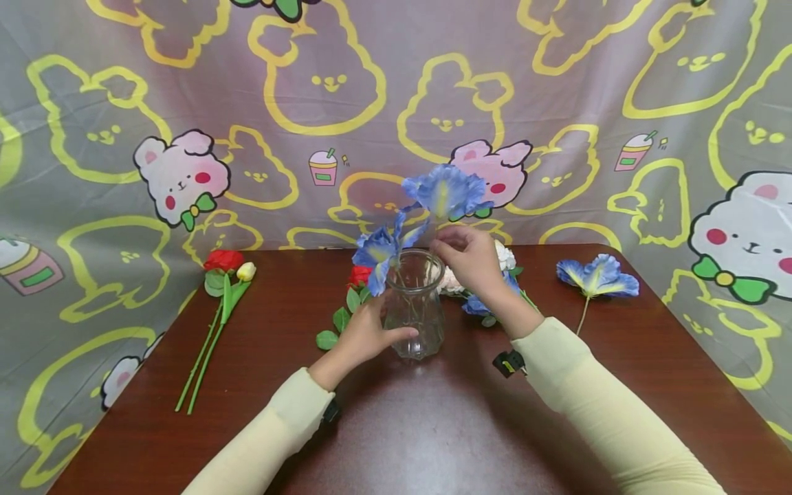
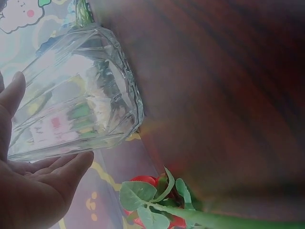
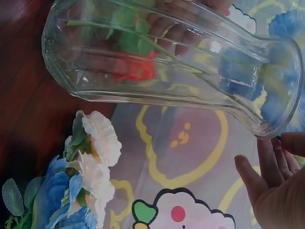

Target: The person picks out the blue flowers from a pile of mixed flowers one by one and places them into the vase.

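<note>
Vase [image 1: 418,322] clamped in L hand [image 1: 365,330], fingers round it; R hand [image 1: 473,258] pinches blue flower [image 1: 445,194] by rim [image 1: 416,291], prob. inserting. Next likely: lower it, let go.

Over there, a clear, ribbed glass vase [image 1: 428,330] is taking up the middle of the brown wooden table [image 1: 433,440], one ruffled blue flower [image 1: 376,253] leaning at its left rim, a second blue flower [image 1: 444,194] rising above the right. A long-stemmed red rose [image 1: 223,260] and pale-yellow tulip [image 1: 245,272] are lying far left, a third blue flower [image 1: 598,277] far right; another red rose [image 1: 358,276] and creamy-white ruffled blooms [image 1: 505,256] are lying behind
</note>
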Demonstrator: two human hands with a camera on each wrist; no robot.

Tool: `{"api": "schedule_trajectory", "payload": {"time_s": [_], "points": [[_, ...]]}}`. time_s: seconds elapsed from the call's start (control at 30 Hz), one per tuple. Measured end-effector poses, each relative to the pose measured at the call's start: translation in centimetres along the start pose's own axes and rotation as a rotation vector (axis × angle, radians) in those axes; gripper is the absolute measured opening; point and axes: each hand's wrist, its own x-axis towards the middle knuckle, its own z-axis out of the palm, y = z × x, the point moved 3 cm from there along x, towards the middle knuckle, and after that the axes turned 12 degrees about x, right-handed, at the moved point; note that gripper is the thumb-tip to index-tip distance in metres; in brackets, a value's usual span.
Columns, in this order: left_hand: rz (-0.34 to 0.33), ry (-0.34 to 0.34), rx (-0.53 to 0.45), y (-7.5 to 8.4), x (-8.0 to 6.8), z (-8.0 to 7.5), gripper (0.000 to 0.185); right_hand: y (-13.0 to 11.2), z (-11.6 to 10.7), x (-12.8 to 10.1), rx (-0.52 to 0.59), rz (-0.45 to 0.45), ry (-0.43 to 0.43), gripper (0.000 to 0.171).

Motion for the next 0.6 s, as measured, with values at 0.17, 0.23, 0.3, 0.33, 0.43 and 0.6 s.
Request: {"api": "schedule_trajectory", "payload": {"time_s": [0.17, 0.23, 0.3, 0.33, 0.43, 0.6], "points": [[-0.007, -0.009, 0.007, -0.1, 0.0, 0.0, 0.083, -0.2, 0.4, -0.1, -0.034, -0.009, -0.015, 0.019], [-0.012, -0.014, 0.006, -0.1, 0.0, 0.0, 0.083, -0.3, 0.6, -0.1, -0.046, -0.012, -0.024, 0.019], [-0.015, -0.019, 0.003, -0.1, 0.0, -0.1, 0.083, -0.4, 0.8, -0.1, -0.052, -0.017, -0.034, 0.018], [-0.016, -0.02, 0.002, -0.1, 0.0, -0.1, 0.083, -0.4, 0.9, 0.0, -0.058, -0.021, -0.036, 0.018], [-0.014, -0.022, 0.004, -0.1, 0.0, 0.0, 0.083, -0.4, 1.1, 0.0, -0.082, -0.032, -0.037, 0.016], [-0.014, -0.02, 0.012, -0.2, 0.1, 0.0, 0.082, -0.4, 1.2, 0.0, -0.14, -0.046, -0.045, 0.016]]}}
